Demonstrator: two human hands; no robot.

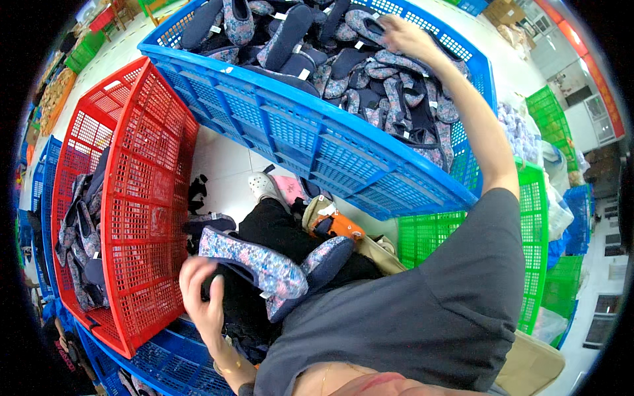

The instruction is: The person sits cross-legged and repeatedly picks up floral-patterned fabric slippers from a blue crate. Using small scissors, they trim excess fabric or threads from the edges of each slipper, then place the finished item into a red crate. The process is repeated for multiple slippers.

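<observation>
Several floral slippers with navy soles and small white tags fill a big blue crate (284, 125) in front of me. My right hand (408, 39) reaches over its far part, fingers stretched toward the opening of a floral slipper (363, 28); whether they touch it is unclear. On my lap lies a blue-and-pink floral slipper (261, 261), with another slipper (327, 264) behind it, its navy sole partly showing. My left hand (203, 297) is beside the nearer slipper, thumb apart from the fingers, its fingertips close to the slipper's edge and nothing visibly gripped.
A red crate (148, 204) stands upright on my left, with slippers (82, 237) behind its wall. A green crate (432, 234) is on my right. Between my legs and the blue crate are an orange-and-tan bag (337, 224) and a dark slipper (211, 222).
</observation>
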